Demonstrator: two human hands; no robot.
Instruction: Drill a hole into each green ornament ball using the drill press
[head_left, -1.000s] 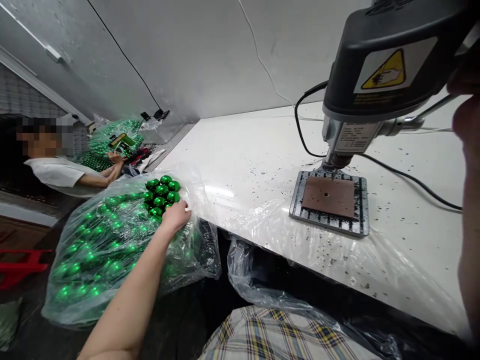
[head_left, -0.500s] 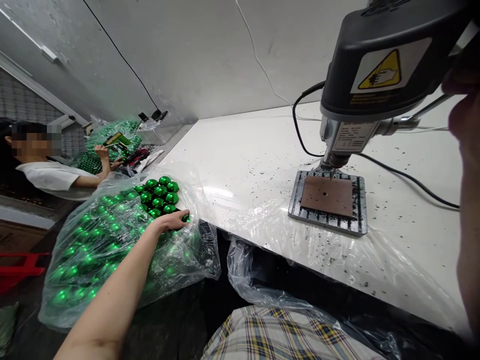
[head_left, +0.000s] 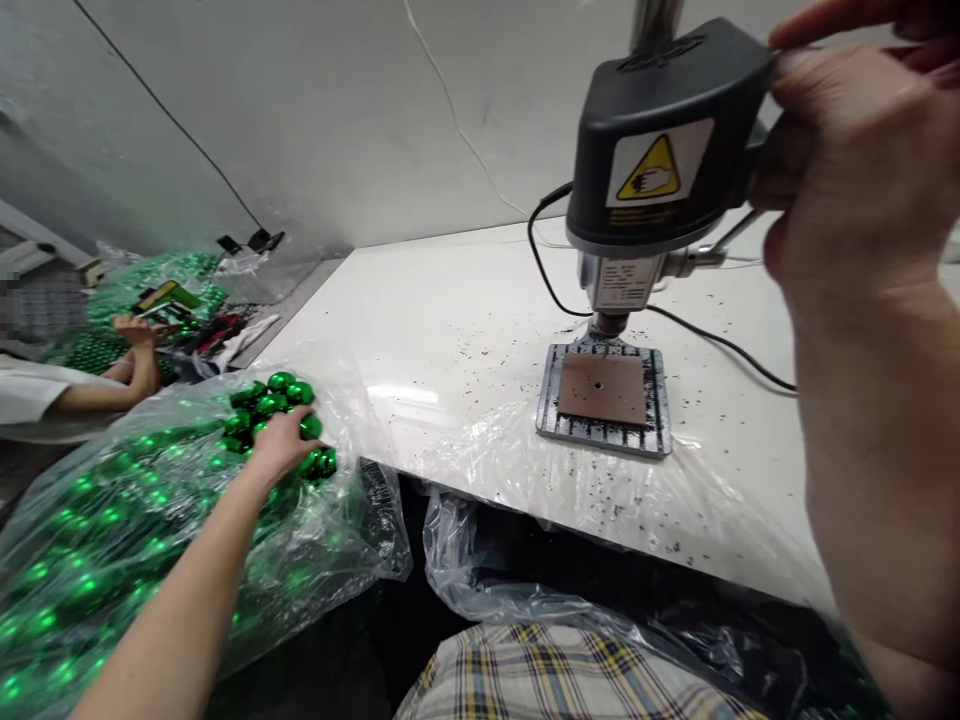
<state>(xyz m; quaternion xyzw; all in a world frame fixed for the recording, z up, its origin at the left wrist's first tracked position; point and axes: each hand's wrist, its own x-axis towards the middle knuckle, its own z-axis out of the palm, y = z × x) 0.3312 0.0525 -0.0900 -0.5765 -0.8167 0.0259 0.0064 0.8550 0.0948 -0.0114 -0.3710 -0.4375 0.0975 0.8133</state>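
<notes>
My left hand (head_left: 281, 445) reaches into an open clear plastic bag (head_left: 112, 520) full of shiny green balls (head_left: 281, 385), its fingers curled over one ball at the top of the heap. Up at the right, my right hand (head_left: 847, 170) is closed around the side lever of a small black bench drill (head_left: 660, 150). The drill's bit hangs just above a brown board (head_left: 604, 388) with a small hole, which lies on the ribbed metal base (head_left: 551, 420).
The drill stands on a white table (head_left: 450, 330) sprinkled with dark chips, its front edge draped in clear film. A black cable (head_left: 720, 345) trails right. Another clear bag (head_left: 480, 570) hangs below the edge. A co-worker's hand (head_left: 135, 330) works at far left.
The view has swung right and closer, bringing my right hand on the lever fully into sight. My left hand went from lying flat on the bag to curling over the top green balls.
</notes>
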